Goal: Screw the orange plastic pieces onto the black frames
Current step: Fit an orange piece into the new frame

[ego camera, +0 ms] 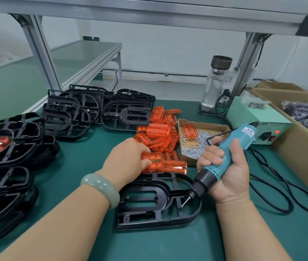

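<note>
Orange plastic pieces [158,132]: heaped mid-bench, just left of the cardboard tray of screws [205,123].
Black frame [158,202]: flat near the front edge of the green bench [85,166], at the heap's near side.
Left hand [128,159]: fingers curled over one orange piece [154,160] at the heap's near side, gripping it.
Right hand [228,178]: fingers wrapped round a teal electric screwdriver [247,136], its bit angled down over the frame's right side.
Fitted frames [8,147]: stacked at the left edge.
Bare frames [70,110]: piled toward the far edge.
</note>
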`<state>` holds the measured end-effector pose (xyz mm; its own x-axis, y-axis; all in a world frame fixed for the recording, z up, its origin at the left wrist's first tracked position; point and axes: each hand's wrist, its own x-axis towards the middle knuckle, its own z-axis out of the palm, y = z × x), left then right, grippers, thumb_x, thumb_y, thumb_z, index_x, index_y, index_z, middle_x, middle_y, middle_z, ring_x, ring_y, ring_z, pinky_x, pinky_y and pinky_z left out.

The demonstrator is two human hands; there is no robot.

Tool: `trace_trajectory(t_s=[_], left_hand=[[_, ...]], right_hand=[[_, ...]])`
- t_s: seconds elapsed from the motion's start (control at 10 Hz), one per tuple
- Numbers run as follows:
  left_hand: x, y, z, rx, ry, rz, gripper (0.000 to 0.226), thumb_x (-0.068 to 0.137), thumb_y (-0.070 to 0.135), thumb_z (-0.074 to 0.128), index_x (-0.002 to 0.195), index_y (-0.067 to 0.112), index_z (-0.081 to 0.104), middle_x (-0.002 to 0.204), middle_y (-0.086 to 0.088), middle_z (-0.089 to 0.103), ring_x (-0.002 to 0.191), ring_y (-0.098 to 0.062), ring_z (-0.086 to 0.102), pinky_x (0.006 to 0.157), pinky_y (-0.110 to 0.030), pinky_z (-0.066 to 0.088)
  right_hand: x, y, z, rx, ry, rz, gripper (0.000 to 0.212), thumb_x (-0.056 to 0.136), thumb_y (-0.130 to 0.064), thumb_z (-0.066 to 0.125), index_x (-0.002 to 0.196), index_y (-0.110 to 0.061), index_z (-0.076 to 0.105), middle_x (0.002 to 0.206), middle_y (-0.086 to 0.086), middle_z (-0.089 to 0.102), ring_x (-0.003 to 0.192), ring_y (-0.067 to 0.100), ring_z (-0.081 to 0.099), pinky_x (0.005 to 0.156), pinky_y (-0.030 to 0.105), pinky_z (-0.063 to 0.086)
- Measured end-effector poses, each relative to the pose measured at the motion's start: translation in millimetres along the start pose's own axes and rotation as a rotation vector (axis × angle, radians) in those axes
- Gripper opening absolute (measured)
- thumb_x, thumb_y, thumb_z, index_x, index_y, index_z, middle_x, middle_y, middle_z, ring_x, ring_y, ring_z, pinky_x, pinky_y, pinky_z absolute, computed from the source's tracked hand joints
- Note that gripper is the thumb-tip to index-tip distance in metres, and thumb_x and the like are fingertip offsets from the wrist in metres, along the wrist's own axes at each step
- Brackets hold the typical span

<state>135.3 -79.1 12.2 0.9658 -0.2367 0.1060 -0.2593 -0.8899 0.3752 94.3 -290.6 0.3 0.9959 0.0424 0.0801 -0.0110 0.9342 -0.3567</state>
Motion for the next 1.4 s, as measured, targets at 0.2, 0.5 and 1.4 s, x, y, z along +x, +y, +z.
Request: trace_trajectory(t_s=[0.2,0.5,1.4], left_hand=[[-7.0,-4.1,3.6,-0.074,0.088,-0.017,0.022,0.084,0.034,0.067,0.106,0.030,0.064,0.098,0.005,0.052,0.093,-0.017,0.056,0.082,-0.026,0.041],[-23.5,0.6,-8.6,-1.021,0.078,-0.186,0.058,0.082,-0.004,0.063,0.102,0.051,0.058,0.083,0.001,0.066,0.064,-0.015,0.064,0.057,-0.031,0.056],[-64.7,-5.3,-23.8,-0.443,0.029,-0.125,0.015,0.075,0.025,0.076,0.065,0.033,0.068,0.064,0.019,0.066,0.054,0.004,0.056,0.055,-0.006,0.041]], right_hand=[[-0.3,-0.7,-0.7,0.012,-0.007,0.012,0.064,0.042,-0.030,0.098,0.090,-0.015,0.059,0.059,-0.009,0.045,0.044,0.003,0.046,0.048,0.018,0.047],[0.0,-1.5,-0.8,0.015,-0.012,0.011,0.065,0.042,-0.030,0.098,0.091,-0.016,0.057,0.059,-0.009,0.045,0.044,0.003,0.046,0.048,0.018,0.046],[-1.1,-1.5,-3.3,0.021,-0.023,0.005,0.060,0.047,-0.030,0.096,0.090,-0.017,0.057,0.059,-0.010,0.046,0.045,0.002,0.047,0.050,0.017,0.046]])
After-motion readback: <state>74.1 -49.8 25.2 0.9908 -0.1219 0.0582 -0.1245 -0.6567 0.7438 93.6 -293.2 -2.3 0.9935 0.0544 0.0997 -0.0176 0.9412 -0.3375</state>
